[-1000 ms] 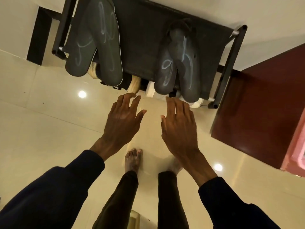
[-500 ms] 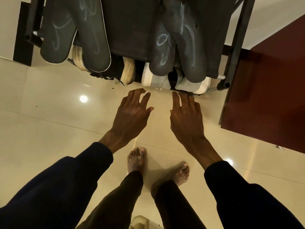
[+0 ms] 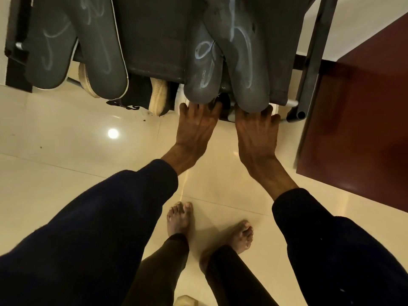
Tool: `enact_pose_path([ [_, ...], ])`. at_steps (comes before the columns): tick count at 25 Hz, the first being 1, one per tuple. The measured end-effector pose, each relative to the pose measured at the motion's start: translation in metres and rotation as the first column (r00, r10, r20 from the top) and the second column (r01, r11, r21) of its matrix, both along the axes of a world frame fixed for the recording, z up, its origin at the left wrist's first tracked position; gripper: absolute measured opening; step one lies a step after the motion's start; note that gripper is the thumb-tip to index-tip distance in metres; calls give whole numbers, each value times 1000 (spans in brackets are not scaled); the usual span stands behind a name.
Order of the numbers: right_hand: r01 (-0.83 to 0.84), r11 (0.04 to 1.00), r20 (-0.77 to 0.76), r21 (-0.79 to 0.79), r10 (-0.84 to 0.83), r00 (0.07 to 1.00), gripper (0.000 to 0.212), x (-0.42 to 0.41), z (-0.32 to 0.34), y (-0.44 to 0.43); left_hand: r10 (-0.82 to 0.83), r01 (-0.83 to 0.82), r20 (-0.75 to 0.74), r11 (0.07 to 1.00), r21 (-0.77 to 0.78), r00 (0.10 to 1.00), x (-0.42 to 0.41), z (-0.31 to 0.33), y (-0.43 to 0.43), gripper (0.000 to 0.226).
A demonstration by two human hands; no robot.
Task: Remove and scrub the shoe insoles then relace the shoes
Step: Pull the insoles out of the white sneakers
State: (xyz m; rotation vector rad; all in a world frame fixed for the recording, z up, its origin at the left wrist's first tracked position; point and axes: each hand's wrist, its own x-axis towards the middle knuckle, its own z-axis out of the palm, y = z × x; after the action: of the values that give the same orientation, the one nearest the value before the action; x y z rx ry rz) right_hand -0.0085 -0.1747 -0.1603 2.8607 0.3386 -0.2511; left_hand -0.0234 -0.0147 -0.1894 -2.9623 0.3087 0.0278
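Observation:
Two pairs of grey insoles with chalk-like scribbles lie on the top of a black shoe rack, their ends overhanging its front edge: one pair on the left, one on the right. Below the right pair, a white shoe shows only as a sliver on the lower shelf. My left hand and my right hand reach side by side under the right insoles toward it. The insoles hide the fingertips of both hands, so their hold cannot be made out.
A beige shoe and a dark shoe sit on the lower shelf to the left. A dark red cabinet stands right of the rack. My bare feet stand on the glossy cream tile floor.
Both hands have moved forward from open air above the floor to the front of the lower shelf, and their fingertips have slipped under the right insoles. The view has tilted closer to the rack.

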Motion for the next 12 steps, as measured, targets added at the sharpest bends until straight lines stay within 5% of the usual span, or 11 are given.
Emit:
enact_pose_path([
  [6, 116, 863, 40, 491, -155, 987, 45, -39, 11, -3, 220, -182, 26, 865, -468, 975, -47, 17, 1, 34],
  [12, 283, 830, -150, 480, -240, 959, 42, -71, 15, -10, 372, -402, -194, 641, -653, 908, -74, 25, 6, 35],
])
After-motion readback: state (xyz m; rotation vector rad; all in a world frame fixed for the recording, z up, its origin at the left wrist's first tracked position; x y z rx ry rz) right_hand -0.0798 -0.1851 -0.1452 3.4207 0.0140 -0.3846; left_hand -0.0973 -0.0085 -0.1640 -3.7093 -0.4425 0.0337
